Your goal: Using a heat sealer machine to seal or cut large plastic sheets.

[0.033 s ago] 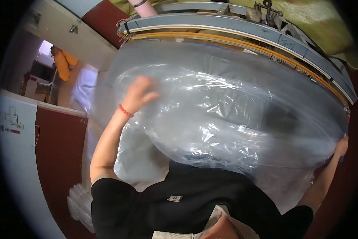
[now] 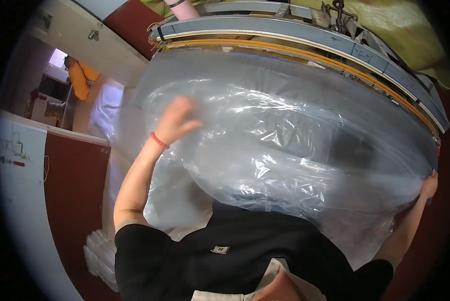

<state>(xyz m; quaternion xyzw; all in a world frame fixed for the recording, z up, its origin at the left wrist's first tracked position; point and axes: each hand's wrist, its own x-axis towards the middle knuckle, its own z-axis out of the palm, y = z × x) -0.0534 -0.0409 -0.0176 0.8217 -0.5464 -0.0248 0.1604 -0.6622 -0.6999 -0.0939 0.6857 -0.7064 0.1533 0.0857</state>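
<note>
Plastic film [image 2: 280,143] looks glossy and crinkled, the bar [image 2: 260,24] smooth metal, the shirt [image 2: 275,236] matt cloth

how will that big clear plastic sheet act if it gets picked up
The clear plastic sheet is probably floppy, since it lies in loose folds and wrinkles. It looks thin and see-through, so likely light for its size. Its glossy shine suggests it may be slippery.

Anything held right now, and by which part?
Film: the right hand seems to grip its edge at the far right, where creases converge. The left hand is open over the film, holding nothing.
</note>
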